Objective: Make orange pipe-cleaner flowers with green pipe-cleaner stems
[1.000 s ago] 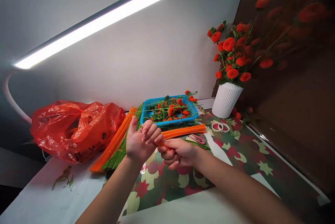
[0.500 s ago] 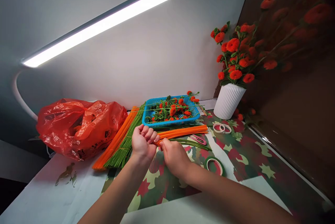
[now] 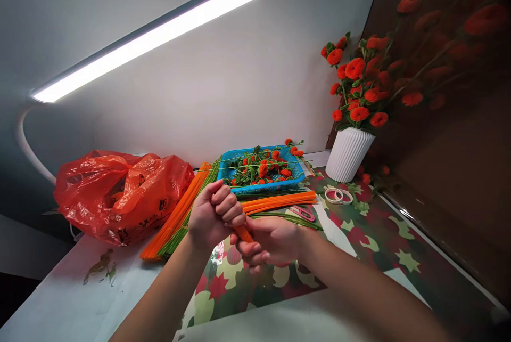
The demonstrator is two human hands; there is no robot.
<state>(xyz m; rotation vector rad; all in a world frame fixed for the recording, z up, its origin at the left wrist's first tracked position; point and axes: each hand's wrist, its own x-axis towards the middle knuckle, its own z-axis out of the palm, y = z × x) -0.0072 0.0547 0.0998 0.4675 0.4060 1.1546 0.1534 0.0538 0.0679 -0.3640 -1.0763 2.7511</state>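
My left hand (image 3: 217, 211) is closed in a fist around orange pipe cleaners (image 3: 243, 233), whose lower end pokes out below the fingers. From the right, my right hand (image 3: 275, 238) curls its thumb and fingers about that protruding end. How many stems are held is hidden by the fingers. Just beyond the hands lies a bundle of loose orange pipe cleaners (image 3: 283, 202) on the camouflage-patterned mat (image 3: 217, 283). Next to it rest a small pink tool (image 3: 302, 213) and a few green stems (image 3: 289, 219).
A blue basket (image 3: 275, 186) of small orange flowers stands behind. Left are bundles of orange stems (image 3: 171, 230), green stems (image 3: 179, 241) and a red plastic bag (image 3: 123, 198). Right are white rings (image 3: 338, 196) and a white vase (image 3: 349, 155) of orange flowers. A lamp (image 3: 151, 35) hangs above.
My right hand has turned, its fingers now curling under the orange end. The left fist has shifted slightly left and up. My right forearm now hides the green tape roll.
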